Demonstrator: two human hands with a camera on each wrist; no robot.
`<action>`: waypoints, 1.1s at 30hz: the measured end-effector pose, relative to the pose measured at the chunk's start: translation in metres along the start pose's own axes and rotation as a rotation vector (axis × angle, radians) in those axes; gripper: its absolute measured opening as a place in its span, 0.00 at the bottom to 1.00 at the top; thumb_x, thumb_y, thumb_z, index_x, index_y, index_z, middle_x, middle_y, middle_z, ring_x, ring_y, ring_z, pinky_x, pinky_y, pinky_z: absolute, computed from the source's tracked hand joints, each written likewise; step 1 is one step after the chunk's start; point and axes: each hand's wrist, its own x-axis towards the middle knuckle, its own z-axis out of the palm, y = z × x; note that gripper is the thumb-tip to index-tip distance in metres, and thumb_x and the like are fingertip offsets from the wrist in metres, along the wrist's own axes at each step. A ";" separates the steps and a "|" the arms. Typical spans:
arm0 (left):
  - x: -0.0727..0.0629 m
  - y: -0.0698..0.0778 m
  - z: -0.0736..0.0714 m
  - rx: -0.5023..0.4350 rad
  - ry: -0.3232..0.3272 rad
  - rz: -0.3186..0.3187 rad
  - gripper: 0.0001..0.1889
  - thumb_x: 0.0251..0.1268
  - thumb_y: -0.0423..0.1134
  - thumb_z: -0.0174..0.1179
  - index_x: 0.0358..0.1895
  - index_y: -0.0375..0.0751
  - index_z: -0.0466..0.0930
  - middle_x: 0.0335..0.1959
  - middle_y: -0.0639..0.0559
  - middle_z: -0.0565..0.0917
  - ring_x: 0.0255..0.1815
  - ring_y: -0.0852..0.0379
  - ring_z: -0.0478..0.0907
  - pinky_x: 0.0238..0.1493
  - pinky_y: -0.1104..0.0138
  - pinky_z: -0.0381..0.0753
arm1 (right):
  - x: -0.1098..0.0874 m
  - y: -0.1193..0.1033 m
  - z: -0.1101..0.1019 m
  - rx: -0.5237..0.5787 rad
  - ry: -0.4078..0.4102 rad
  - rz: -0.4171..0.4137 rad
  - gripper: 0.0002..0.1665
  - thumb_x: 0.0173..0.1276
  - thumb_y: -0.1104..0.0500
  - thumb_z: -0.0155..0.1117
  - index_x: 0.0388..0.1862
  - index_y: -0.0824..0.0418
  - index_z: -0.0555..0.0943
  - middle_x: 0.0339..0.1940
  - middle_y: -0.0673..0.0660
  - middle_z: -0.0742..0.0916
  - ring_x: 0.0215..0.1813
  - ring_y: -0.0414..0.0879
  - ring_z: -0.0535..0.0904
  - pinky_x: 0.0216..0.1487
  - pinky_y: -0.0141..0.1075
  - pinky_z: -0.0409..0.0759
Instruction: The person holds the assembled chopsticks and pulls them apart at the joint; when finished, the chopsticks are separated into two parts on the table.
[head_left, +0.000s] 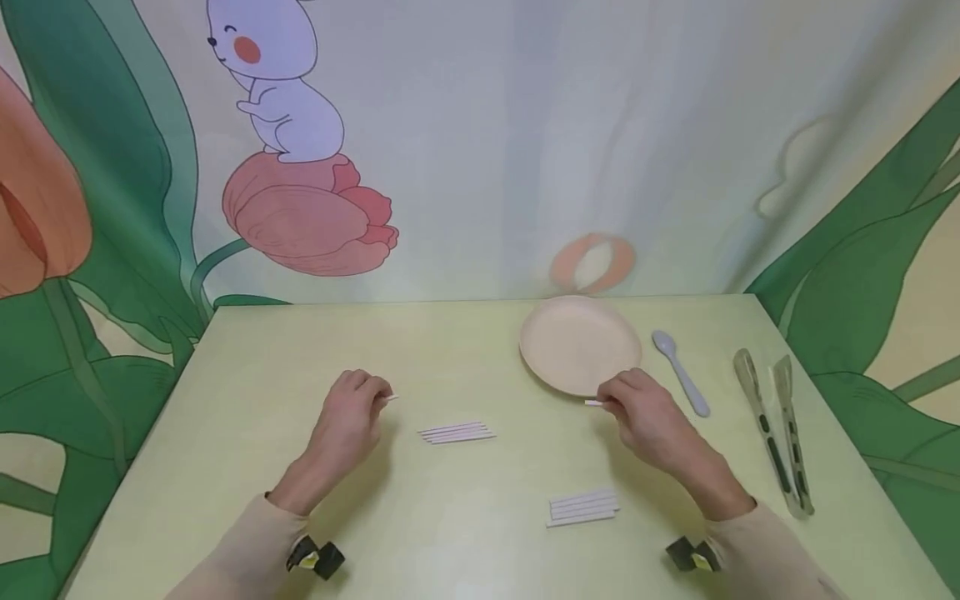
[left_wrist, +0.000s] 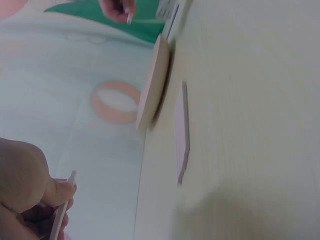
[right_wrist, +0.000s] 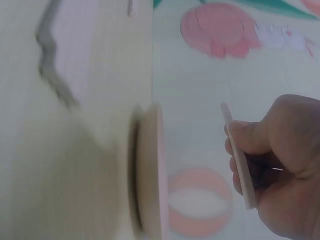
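My left hand (head_left: pixel 348 421) is raised over the left half of the table and pinches a thin white stick (left_wrist: pixel 60 217) between thumb and fingers. My right hand (head_left: pixel 651 419), held up near the plate's front rim, grips another thin white stick (right_wrist: pixel 239 155) with the thumb pressed along it. Between the hands, a row of several pale sticks (head_left: pixel 456 432) lies side by side on the table. A second row of several sticks (head_left: pixel 582 508) lies closer to me, below the right hand; one of them sticks out to the left.
A round beige plate (head_left: pixel 577 346) stands at the back of the pale table (head_left: pixel 262 358). To its right lie a light grey spoon (head_left: pixel 681 373) and a pair of tongs (head_left: pixel 772 429). A curtain (head_left: pixel 465 150) printed with flowers and a rabbit hangs right behind the table.
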 end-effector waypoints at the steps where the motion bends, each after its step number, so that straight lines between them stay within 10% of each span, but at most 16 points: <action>1: 0.000 -0.001 0.000 -0.020 -0.025 0.016 0.06 0.54 0.20 0.64 0.31 0.34 0.80 0.27 0.47 0.77 0.32 0.50 0.72 0.34 0.61 0.73 | -0.001 -0.001 0.001 0.023 -0.014 -0.025 0.13 0.50 0.76 0.71 0.29 0.61 0.81 0.28 0.50 0.82 0.35 0.44 0.75 0.34 0.38 0.78; 33: 0.015 0.025 0.016 -0.097 -0.186 0.011 0.04 0.56 0.27 0.66 0.32 0.39 0.85 0.29 0.53 0.80 0.34 0.55 0.74 0.37 0.64 0.75 | 0.003 -0.025 0.008 0.056 -0.130 -0.087 0.08 0.53 0.69 0.73 0.28 0.57 0.85 0.28 0.47 0.85 0.33 0.39 0.76 0.33 0.32 0.78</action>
